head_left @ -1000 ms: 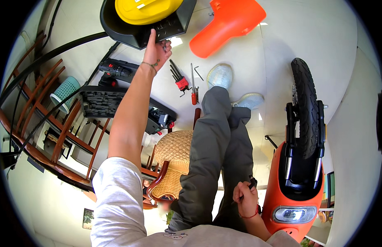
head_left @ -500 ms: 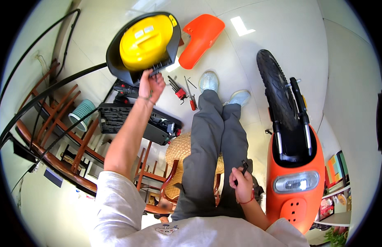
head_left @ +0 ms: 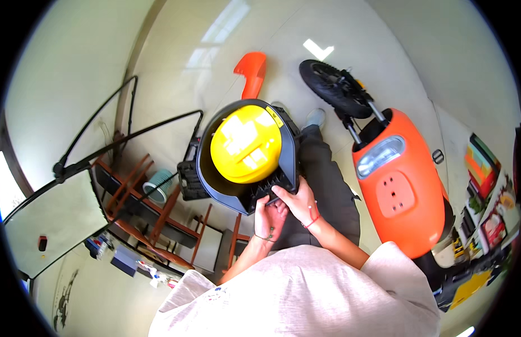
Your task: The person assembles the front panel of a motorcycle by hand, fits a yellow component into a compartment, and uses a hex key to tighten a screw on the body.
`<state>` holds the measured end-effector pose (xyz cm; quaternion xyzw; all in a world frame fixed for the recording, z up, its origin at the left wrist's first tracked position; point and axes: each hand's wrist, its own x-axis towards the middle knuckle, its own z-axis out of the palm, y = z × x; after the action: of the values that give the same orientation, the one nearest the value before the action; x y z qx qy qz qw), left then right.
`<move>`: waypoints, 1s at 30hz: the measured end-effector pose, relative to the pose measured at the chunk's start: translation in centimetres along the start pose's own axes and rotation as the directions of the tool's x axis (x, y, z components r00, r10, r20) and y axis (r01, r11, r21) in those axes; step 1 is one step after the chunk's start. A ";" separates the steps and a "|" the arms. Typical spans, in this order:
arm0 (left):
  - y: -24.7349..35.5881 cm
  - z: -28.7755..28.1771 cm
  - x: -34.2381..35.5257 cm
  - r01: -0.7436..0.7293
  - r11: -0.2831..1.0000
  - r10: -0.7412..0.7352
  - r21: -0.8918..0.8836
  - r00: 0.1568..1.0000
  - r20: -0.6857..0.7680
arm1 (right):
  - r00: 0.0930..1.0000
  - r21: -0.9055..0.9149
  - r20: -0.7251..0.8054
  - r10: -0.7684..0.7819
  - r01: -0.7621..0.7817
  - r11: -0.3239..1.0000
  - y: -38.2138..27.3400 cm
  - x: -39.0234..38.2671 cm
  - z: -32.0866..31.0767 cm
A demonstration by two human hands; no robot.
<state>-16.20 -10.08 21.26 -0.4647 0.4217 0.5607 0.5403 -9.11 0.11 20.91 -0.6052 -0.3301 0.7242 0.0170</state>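
A black plastic basket (head_left: 207,168) with a rounded rim is close in front of me, with a yellow hard hat (head_left: 246,143) lying inside it. My left hand (head_left: 273,218) has its fingers closed at the basket's near edge. Beside it, my right hand (head_left: 299,203) grips the same edge, thumb on top and fingers underneath. Whether a small part sits between my hands cannot be made out. To my right stands an orange scooter body (head_left: 403,185) with a headlight (head_left: 380,157) and a black front wheel (head_left: 330,87).
An orange fender-shaped panel (head_left: 252,73) lies on the floor beyond the basket. On the left are wooden chairs (head_left: 159,219), a light teal wastebasket (head_left: 158,185) and a black-framed stand (head_left: 120,143). Behind the basket, part of a black tool case (head_left: 192,178) shows. Shelves with goods line the right.
The basket with the hard hat has come nearer and rightward. My right hand has moved from beside my leg onto its edge; the small black object it held no longer shows. My view has shifted.
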 end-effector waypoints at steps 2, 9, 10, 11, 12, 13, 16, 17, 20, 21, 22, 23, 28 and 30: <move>-1.3 0.1 -2.9 0.015 0.997 -0.024 0.070 0.990 0.137 | 0.998 0.001 -0.052 -0.044 0.044 0.999 0.0 -2.4 -1.2; -3.3 2.7 -11.6 0.097 0.900 -0.198 0.425 0.960 0.199 | 0.983 0.191 -0.172 -0.062 0.095 0.977 -2.9 -9.8 -4.2; -3.0 2.3 -12.8 0.051 0.798 -0.263 0.600 0.926 0.271 | 0.979 0.170 -0.199 -0.054 0.089 0.981 -4.0 -9.8 -5.2; -2.8 2.0 -14.9 -0.067 0.625 -0.258 0.777 0.923 0.287 | 0.974 0.153 -0.223 -0.025 0.060 0.986 -4.5 -10.6 -6.3; -2.4 2.1 -17.0 -0.185 0.408 -0.257 0.894 0.917 0.306 | 0.958 0.119 -0.280 -0.064 0.101 0.988 -4.8 -11.3 -7.5; -1.6 2.2 -18.6 -0.299 0.158 -0.249 0.941 0.910 0.331 | 0.964 0.111 -0.240 -0.114 0.144 0.983 -5.8 -12.4 -8.8; 0.4 5.7 -22.9 -0.328 0.151 -0.204 0.933 0.913 0.354 | 0.962 0.063 -0.201 -0.184 0.200 0.978 -6.3 -14.1 -11.5; 0.8 7.0 -23.7 -0.380 0.170 -0.203 0.909 0.889 0.410 | 0.960 0.053 -0.204 -0.191 0.205 0.977 -6.4 -15.0 -12.2; 1.6 11.1 -25.9 -0.528 0.281 -0.081 0.802 0.819 0.568 | 0.936 0.028 -0.195 -0.292 0.303 0.953 -7.5 -16.8 -14.0; 1.6 12.5 -26.1 -0.586 0.335 -0.141 0.738 0.743 0.654 | 0.923 0.037 -0.189 -0.334 0.346 0.937 -7.8 -16.9 -14.3; 1.8 13.9 -26.8 -0.608 0.346 -0.128 0.714 0.724 0.678 | 0.898 0.031 -0.224 -0.379 0.395 0.918 -8.1 -16.9 -14.3; 1.8 14.6 -27.2 -0.631 0.334 -0.126 0.700 0.706 0.697 | 0.870 0.017 -0.260 -0.419 0.438 0.899 -8.3 -16.9 -14.4; 1.3 15.6 -27.9 -0.569 0.443 -0.162 0.693 0.709 0.686 | 0.854 -0.074 -0.271 -0.444 0.442 0.894 -8.7 -15.3 -14.7; 1.5 15.2 -27.4 -0.530 0.452 -0.129 0.718 0.757 0.640 | 0.845 -0.136 -0.259 -0.468 0.448 0.884 -8.5 -14.2 -14.4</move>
<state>-19.10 -1.25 51.22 0.1439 0.5010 0.4470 0.7270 4.32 7.32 36.75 -0.6068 -0.4841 0.5924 0.2155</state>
